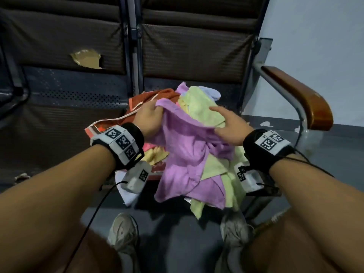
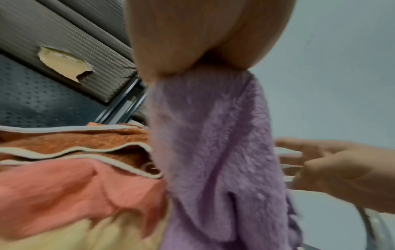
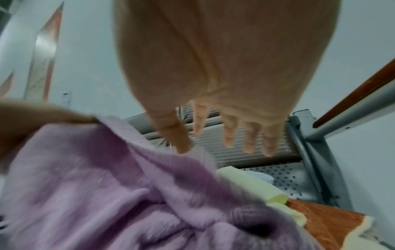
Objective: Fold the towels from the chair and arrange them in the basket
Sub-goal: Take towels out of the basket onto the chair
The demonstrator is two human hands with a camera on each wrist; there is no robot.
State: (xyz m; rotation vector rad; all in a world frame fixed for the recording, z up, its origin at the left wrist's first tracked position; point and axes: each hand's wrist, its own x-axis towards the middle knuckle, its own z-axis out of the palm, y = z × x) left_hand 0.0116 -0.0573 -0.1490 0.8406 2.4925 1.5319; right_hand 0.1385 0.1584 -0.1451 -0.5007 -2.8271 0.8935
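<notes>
The left hand [image 1: 150, 117] pinches a corner of the purple towel [image 1: 187, 152], fingers curled tight round the edge, and the cloth hangs from it over the heap of towels [image 1: 199, 107] on the chair [image 1: 197, 56]. The right hand [image 1: 228, 125] is spread and relaxed, holding nothing; its fingers [image 3: 229, 135] hover just above the towel's top edge, near the lime cloth beside it. To do this step well, the right hand should take the same top edge at the neighbouring corner, not a fold lower down, so the towel can be lifted free and shaken flat before the first fold; the grip should catch only purple cloth, since a second purple piece and lime ones lie tangled beneath and could be dragged off the seat. The orange towel [image 2: 70, 143] with its pale trim sits to the left, under the left wrist. No basket shows in any view, so where the folded towel must go cannot be told. The towel's lower corners are lost in the bunched folds, and the wrist views are blurred; the thumb possibly brushes the cloth already, though that is unclear.
</notes>
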